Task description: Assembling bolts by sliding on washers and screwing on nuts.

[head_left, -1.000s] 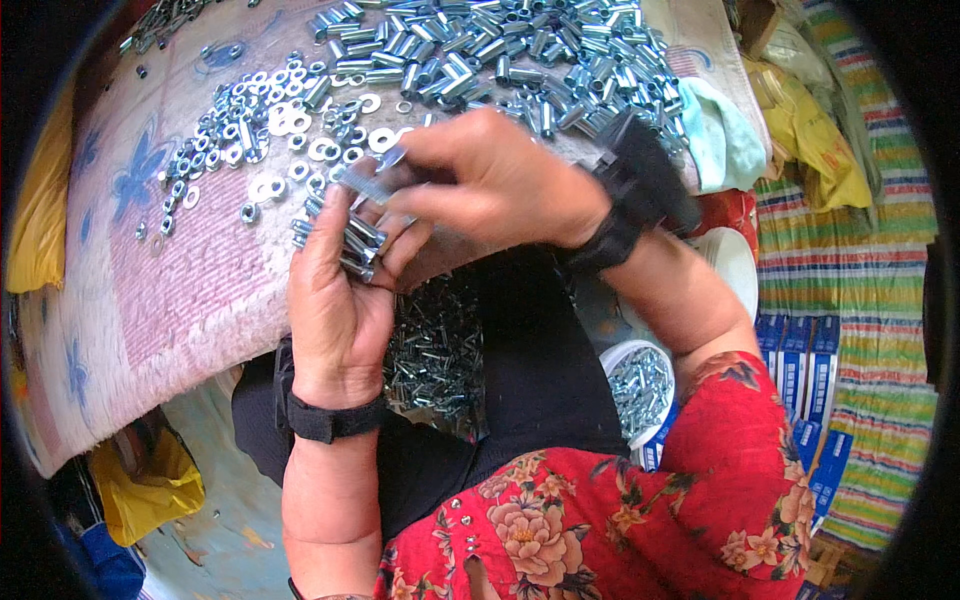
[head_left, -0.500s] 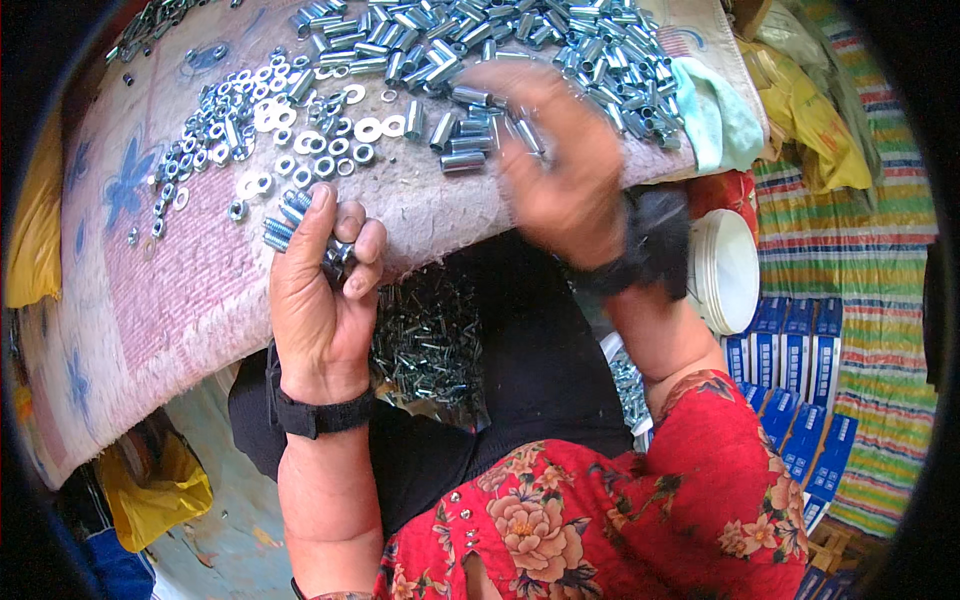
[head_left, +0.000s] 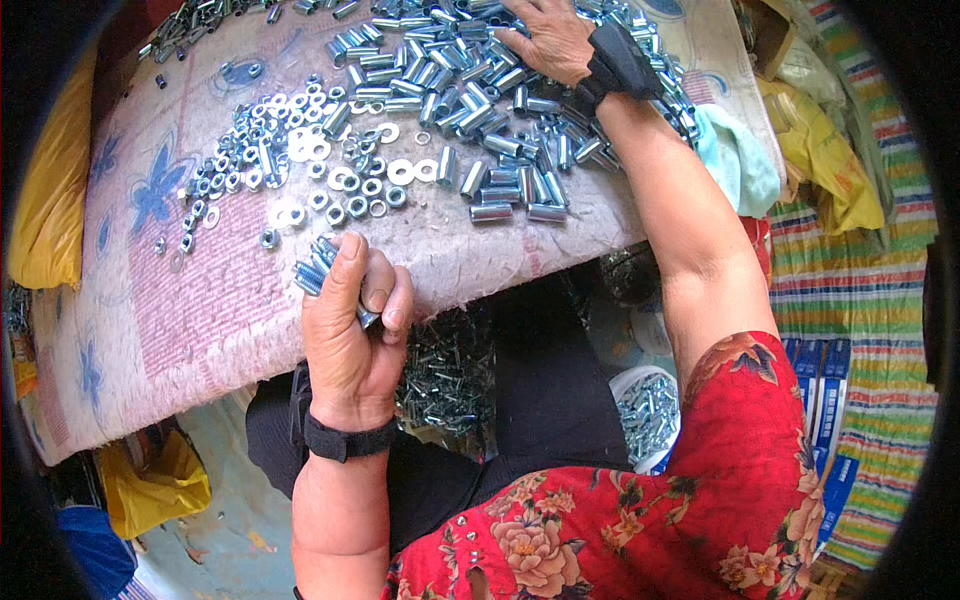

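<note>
My left hand (head_left: 355, 330) is closed around several threaded bolts (head_left: 318, 268), held at the near edge of the cloth-covered table. Their threaded ends stick out past my thumb, and a dark head shows below my fingers. My right hand (head_left: 550, 42) reaches to the far side, over a big pile of shiny metal sleeves (head_left: 465, 95). Its thumb is spread from the fingers, and the fingertips run up to the picture's top edge. Between the hands lie a few loose sleeves (head_left: 490, 212), flat washers (head_left: 400, 171) and hex nuts (head_left: 357, 206). More nuts and washers are heaped to the left.
Dark small metal parts (head_left: 190, 28) lie at the far left. A pale green cloth (head_left: 738, 165) hangs over the table's right corner. Below the table, a white bucket (head_left: 665, 450) holds metal parts near my leg. Blue and white boxes (head_left: 830, 400) stand on the striped mat (head_left: 880, 420).
My right hand has moved from the near sleeves forward to the far pile. My left hand keeps its hold on the bolts. The whole view has shifted slightly.
</note>
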A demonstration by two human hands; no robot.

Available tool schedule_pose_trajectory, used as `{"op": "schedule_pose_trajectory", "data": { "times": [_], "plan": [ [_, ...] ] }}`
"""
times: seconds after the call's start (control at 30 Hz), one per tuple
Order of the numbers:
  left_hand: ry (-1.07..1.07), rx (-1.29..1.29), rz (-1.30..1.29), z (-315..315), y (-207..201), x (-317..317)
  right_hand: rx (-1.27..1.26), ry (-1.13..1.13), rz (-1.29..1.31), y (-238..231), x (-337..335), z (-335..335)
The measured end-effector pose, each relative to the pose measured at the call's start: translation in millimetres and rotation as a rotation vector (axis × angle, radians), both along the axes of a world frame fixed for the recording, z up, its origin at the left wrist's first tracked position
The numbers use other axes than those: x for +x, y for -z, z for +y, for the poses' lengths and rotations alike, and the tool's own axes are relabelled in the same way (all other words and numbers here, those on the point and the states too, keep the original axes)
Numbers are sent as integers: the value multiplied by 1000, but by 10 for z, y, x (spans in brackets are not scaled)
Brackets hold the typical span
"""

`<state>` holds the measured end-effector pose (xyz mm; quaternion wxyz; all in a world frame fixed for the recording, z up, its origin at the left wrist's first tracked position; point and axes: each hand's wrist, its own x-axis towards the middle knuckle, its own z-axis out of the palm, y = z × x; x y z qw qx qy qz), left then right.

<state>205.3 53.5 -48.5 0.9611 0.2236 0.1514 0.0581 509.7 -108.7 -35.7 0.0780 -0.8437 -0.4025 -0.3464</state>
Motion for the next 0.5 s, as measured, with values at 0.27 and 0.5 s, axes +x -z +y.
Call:
{"op": "schedule_pose_trajectory", "data": {
  "times": [0.27, 0.5],
  "plan": [
    [41, 23, 8, -27, -42, 23, -129, -169, 188, 112, -696, -246],
    [38, 67, -11, -19, -11, 11, 55, -335, 365, 8, -1223, -367]
  ]
}}
